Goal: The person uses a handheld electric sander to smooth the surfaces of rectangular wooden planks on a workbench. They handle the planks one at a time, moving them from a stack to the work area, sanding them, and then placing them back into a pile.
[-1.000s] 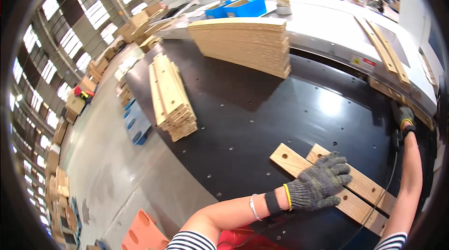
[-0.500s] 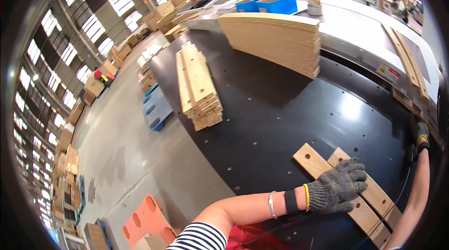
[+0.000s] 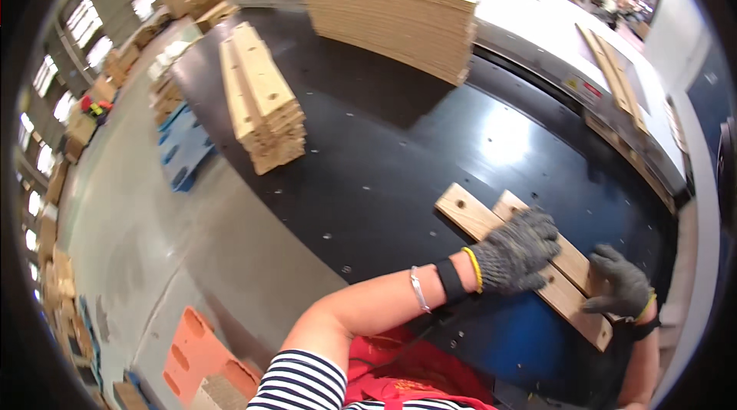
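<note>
Two narrow wooden boards with drilled holes, a nearer board (image 3: pixel 574 309) and a farther board (image 3: pixel 570 258), lie side by side on the black table (image 3: pixel 384 180). My left hand (image 3: pixel 516 252), in a grey knit glove with a yellow cuff, rests across both, fingers stretched over the wood. Gloved the same way, my right hand (image 3: pixel 620 285) is at the right-hand end of the farther board, thumb and fingers apart. Whether it touches the wood I cannot tell. Part of the farther board is hidden under my hands.
A stack of drilled boards (image 3: pixel 265 103) stands at the table's left. Behind is a tall stack of thin panels (image 3: pixel 391 26). A white machine bed (image 3: pixel 530 11) runs along the back with two strips (image 3: pixel 614 76) on it. An orange plastic pallet (image 3: pixel 199 356) lies on the floor.
My right hand has come from the machine's edge at the far right to the boards' right end. My left hand stays on the boards. The whole view has shifted.
</note>
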{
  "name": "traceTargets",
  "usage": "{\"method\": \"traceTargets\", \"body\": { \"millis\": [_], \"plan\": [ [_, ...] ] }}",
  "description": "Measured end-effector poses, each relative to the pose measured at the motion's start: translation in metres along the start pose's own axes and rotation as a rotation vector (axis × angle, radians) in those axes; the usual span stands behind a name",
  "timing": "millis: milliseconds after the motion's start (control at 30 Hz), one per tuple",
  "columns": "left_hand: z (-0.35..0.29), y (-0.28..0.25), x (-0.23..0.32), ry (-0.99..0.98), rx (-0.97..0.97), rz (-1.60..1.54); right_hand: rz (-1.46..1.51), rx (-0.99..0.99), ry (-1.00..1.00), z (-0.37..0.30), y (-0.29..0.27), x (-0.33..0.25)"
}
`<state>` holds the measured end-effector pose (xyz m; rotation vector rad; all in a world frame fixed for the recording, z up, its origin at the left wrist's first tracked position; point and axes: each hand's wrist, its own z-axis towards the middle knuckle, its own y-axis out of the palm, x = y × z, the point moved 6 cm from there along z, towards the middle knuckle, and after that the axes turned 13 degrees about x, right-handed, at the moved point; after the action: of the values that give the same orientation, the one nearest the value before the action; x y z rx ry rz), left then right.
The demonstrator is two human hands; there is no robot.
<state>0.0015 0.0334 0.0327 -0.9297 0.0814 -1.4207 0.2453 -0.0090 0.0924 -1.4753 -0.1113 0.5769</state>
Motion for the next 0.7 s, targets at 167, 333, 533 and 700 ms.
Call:
{"method": "traceTargets", "body": {
  "millis": [167,333,533,700],
  "plan": [
    [-0.001,-0.004,0.001,-0.037,-0.017,0.078,-0.125,0.161,0.067,-0.014,0.018,-0.025],
    [-0.004,0.009,0.0,-0.05,0.028,0.108,-0.04,0.185,0.053,0.014,0.03,-0.015],
    [-0.003,0.012,0.009,-0.108,0.028,0.094,-0.059,0.15,-0.012,0.062,0.045,-0.035],
    [-0.02,-0.018,-0.001,-0.14,0.176,0.051,-0.242,0.048,0.005,0.075,0.048,-0.041]
  ]
}}
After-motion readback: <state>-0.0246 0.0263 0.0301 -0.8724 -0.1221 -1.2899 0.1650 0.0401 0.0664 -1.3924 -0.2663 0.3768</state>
